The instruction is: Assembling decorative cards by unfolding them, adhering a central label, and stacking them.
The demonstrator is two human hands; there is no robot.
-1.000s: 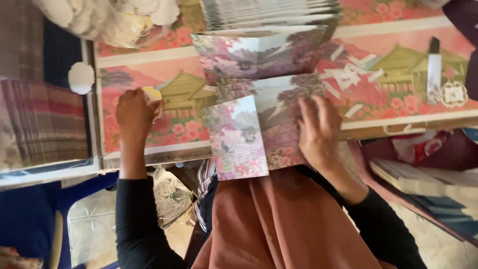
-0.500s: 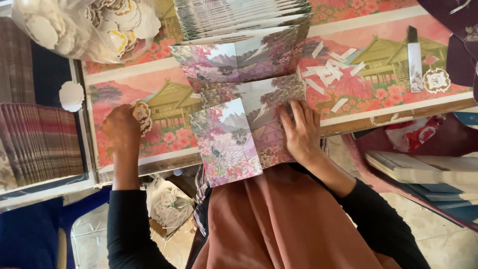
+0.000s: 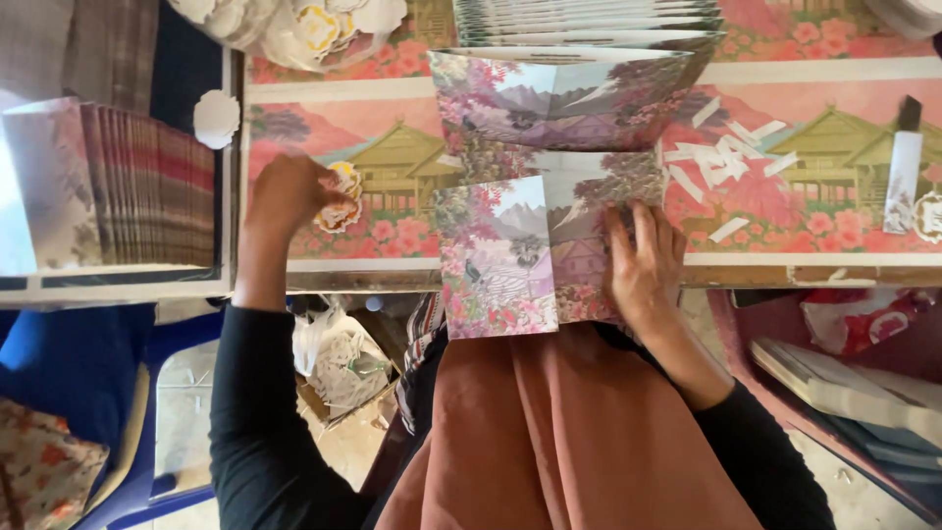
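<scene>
A row of upright folded cards [image 3: 137, 186] is seen at the left of the frame, beside a white scalloped paper cutout [image 3: 216, 118]. A heap of white and yellow cutouts [image 3: 294, 25] is piled at the upper left. White paper strips [image 3: 721, 157] are scattered on the patterned counter [image 3: 834, 88] at the right. A stack of printed sheets [image 3: 589, 20] is placed at the top centre.

pink floral card [image 3: 496, 260], gold-and-white cutout [image 3: 341, 196].
</scene>
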